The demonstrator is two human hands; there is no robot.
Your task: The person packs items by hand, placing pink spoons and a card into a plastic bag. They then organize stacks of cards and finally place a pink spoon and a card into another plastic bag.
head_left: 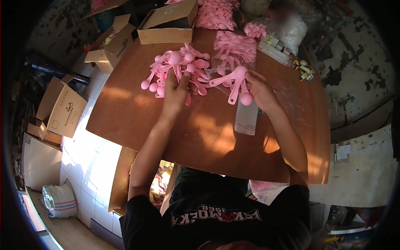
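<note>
A loose pile of pink plastic measuring scoops (160,64) lies on the brown tabletop. My left hand (177,89) is at the front of this pile, its thumb and fingers closed on a pink scoop (175,59) whose round bowl points up. Several pink scoops (238,74) fan out from my right hand (260,89), which pinches them at its fingertips; their handles and bowls point different ways. Below the right hand, a clear plastic bag (246,118) lies flat on the table. A filled bag of pink scoops (234,48) sits just behind the held ones.
At the back are an open cardboard box (166,29) and a larger heap of pink scoops (214,14). Clear plastic packaging (275,50) and a small colourful bundle (303,70) lie at the right. Cartons (64,108) stand on the floor left; another box (121,179) is below the table's front edge.
</note>
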